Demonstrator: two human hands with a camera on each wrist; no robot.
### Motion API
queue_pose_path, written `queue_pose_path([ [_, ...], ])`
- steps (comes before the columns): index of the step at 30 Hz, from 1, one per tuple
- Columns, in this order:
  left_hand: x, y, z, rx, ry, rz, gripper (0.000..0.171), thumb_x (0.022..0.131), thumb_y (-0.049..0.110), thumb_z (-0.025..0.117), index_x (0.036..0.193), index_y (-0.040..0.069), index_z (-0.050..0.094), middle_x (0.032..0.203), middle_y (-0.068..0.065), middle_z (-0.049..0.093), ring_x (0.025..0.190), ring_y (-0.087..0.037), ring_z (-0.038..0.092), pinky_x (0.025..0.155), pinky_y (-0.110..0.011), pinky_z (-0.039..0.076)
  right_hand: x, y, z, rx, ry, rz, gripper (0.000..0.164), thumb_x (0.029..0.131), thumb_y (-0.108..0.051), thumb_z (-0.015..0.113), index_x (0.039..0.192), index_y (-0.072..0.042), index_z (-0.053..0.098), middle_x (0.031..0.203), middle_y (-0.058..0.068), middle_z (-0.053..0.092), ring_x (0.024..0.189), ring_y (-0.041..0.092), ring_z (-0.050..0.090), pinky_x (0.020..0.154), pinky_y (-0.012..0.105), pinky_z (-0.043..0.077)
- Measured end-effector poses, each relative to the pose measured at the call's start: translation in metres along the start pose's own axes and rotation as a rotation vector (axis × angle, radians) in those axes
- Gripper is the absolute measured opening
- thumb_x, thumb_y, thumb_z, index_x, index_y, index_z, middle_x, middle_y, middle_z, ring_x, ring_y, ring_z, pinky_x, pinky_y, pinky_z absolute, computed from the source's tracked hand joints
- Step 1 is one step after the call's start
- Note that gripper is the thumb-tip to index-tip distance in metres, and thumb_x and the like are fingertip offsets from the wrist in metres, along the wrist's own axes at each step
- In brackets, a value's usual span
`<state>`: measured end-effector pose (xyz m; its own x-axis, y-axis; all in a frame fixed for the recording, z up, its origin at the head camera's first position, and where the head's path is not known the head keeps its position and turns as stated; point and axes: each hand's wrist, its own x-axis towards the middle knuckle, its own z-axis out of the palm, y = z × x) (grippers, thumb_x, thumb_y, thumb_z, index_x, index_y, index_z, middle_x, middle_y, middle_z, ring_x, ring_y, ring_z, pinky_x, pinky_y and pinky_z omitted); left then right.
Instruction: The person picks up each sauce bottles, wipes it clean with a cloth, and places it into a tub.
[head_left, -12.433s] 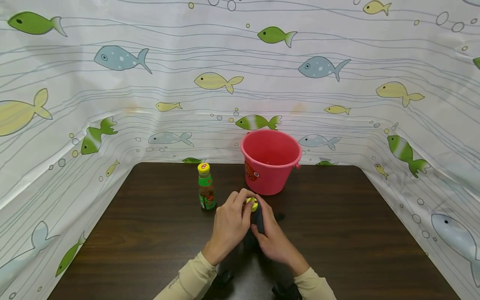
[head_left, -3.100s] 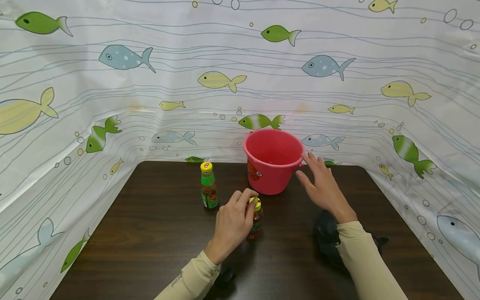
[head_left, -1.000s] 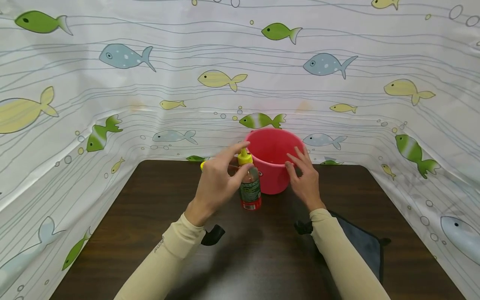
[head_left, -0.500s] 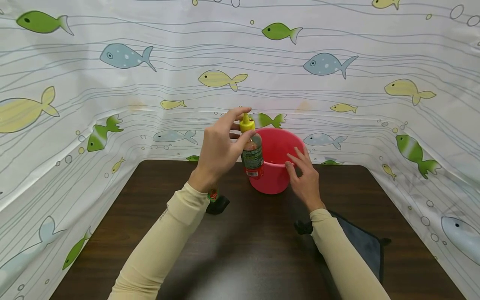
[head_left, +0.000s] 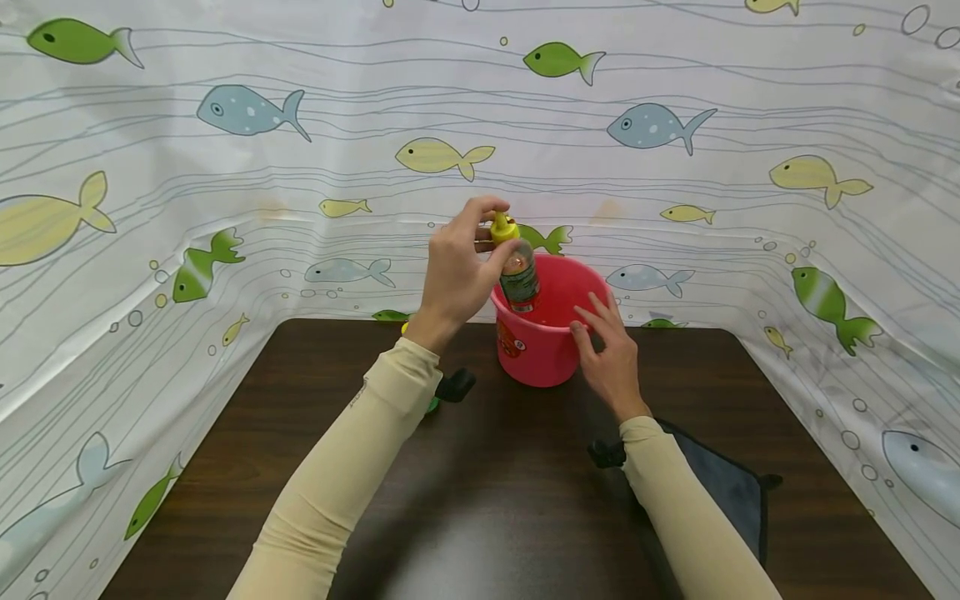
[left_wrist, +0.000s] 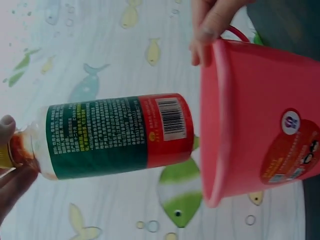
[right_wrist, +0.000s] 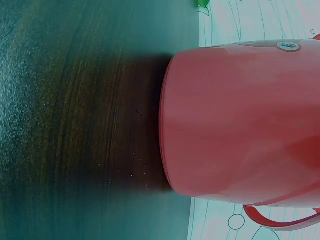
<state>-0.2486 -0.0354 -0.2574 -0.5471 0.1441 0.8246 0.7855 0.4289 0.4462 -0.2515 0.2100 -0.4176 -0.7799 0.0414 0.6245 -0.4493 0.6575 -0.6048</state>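
Observation:
My left hand (head_left: 465,262) grips a sauce bottle (head_left: 521,279) near its yellow cap. Its green and red label, with a barcode, faces the left wrist camera. The bottle tilts slightly, with its base right at the mouth of a pink bucket (head_left: 538,354); in the left wrist view the bottle (left_wrist: 115,134) ends just short of the rim. My right hand (head_left: 611,362) holds the bucket's near right rim, fingers over the edge and thumb outside. The right wrist view is filled mostly by the bucket's side (right_wrist: 240,125).
A second bottle with a yellow cap (head_left: 405,327) stands mostly hidden behind my left forearm. A dark grey cloth (head_left: 720,483) lies under and beside my right forearm on the brown table (head_left: 510,500). A fish-print curtain (head_left: 337,167) surrounds the back and sides.
My right hand put the dark cloth down at the right and took the bucket's rim. My left hand lifted the sauce bottle off the table, up and over to the bucket's mouth.

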Motion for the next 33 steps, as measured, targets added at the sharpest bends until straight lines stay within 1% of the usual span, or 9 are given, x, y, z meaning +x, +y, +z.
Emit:
queue_pose_path([
  [3, 0.001, -0.008, 0.008, 0.004, -0.012, -0.004, 0.044, 0.094, 0.009, 0.08, 0.131, -0.002, 0.061, 0.123, -0.02, 0.074, 0.104, -0.032, 0.08, 0.091, -0.038, 0.065, 0.0, 0.0, -0.001, -0.003, -0.001, 0.002, 0.044, 0.105, -0.029, 0.066, 0.145, -0.013, 0.066, 0.167, 0.007, 0.047, 0.166, 0.029, 0.024, 0.112, 0.063, 0.05],
  [8, 0.0, -0.019, 0.021, 0.015, -0.035, -0.038, 0.039, 0.094, 0.008, 0.08, 0.127, -0.002, 0.061, 0.119, -0.02, 0.073, 0.104, -0.032, 0.079, 0.091, -0.037, 0.065, 0.001, 0.001, -0.001, -0.011, -0.006, -0.001, 0.044, 0.105, -0.029, 0.066, 0.145, -0.013, 0.066, 0.167, 0.007, 0.047, 0.166, 0.029, 0.024, 0.113, 0.063, 0.049],
  [11, -0.001, -0.024, 0.03, 0.031, -0.072, -0.065, 0.038, 0.094, 0.008, 0.08, 0.126, -0.001, 0.061, 0.12, -0.019, 0.073, 0.106, -0.032, 0.077, 0.091, -0.037, 0.065, 0.0, 0.002, -0.002, -0.013, 0.001, -0.004, 0.043, 0.104, -0.027, 0.067, 0.144, -0.011, 0.067, 0.166, 0.009, 0.048, 0.165, 0.03, 0.025, 0.111, 0.063, 0.05],
  [15, -0.002, -0.03, 0.041, 0.094, -0.135, -0.092, 0.036, 0.094, 0.009, 0.08, 0.125, 0.001, 0.062, 0.122, -0.017, 0.074, 0.105, -0.03, 0.075, 0.09, -0.035, 0.065, -0.001, 0.003, -0.002, -0.011, 0.003, -0.003, 0.043, 0.104, -0.026, 0.067, 0.143, -0.008, 0.067, 0.165, 0.012, 0.049, 0.165, 0.032, 0.026, 0.11, 0.064, 0.05],
  [18, -0.005, -0.035, 0.047, 0.141, -0.182, -0.108, 0.036, 0.093, 0.01, 0.081, 0.123, 0.002, 0.062, 0.123, -0.016, 0.075, 0.107, -0.029, 0.075, 0.09, -0.036, 0.065, -0.001, 0.003, -0.001, -0.012, -0.004, 0.002, 0.043, 0.105, -0.027, 0.066, 0.144, -0.009, 0.066, 0.165, 0.012, 0.049, 0.165, 0.03, 0.025, 0.111, 0.064, 0.05],
  [22, -0.01, -0.041, 0.052, 0.174, -0.222, -0.119, 0.037, 0.093, 0.01, 0.081, 0.123, 0.002, 0.061, 0.124, -0.016, 0.075, 0.109, -0.03, 0.075, 0.091, -0.037, 0.065, 0.0, 0.002, 0.0, -0.016, -0.004, 0.008, 0.043, 0.105, -0.029, 0.066, 0.145, -0.011, 0.066, 0.165, 0.012, 0.049, 0.165, 0.029, 0.025, 0.111, 0.063, 0.05],
  [28, -0.016, -0.048, 0.054, 0.188, -0.231, -0.157, 0.036, 0.092, 0.008, 0.082, 0.121, 0.004, 0.061, 0.119, -0.016, 0.076, 0.107, -0.031, 0.073, 0.091, -0.039, 0.065, 0.001, 0.001, 0.001, -0.009, 0.001, 0.004, 0.043, 0.104, -0.028, 0.066, 0.145, -0.012, 0.066, 0.165, 0.013, 0.049, 0.165, 0.03, 0.026, 0.11, 0.064, 0.05],
  [33, -0.022, -0.054, 0.057, 0.194, -0.242, -0.211, 0.036, 0.092, 0.01, 0.082, 0.12, 0.004, 0.06, 0.113, -0.017, 0.076, 0.101, -0.031, 0.074, 0.09, -0.04, 0.065, 0.0, 0.001, 0.001, -0.009, 0.005, 0.001, 0.043, 0.105, -0.028, 0.066, 0.144, -0.012, 0.067, 0.165, 0.014, 0.049, 0.165, 0.029, 0.026, 0.111, 0.063, 0.05],
])
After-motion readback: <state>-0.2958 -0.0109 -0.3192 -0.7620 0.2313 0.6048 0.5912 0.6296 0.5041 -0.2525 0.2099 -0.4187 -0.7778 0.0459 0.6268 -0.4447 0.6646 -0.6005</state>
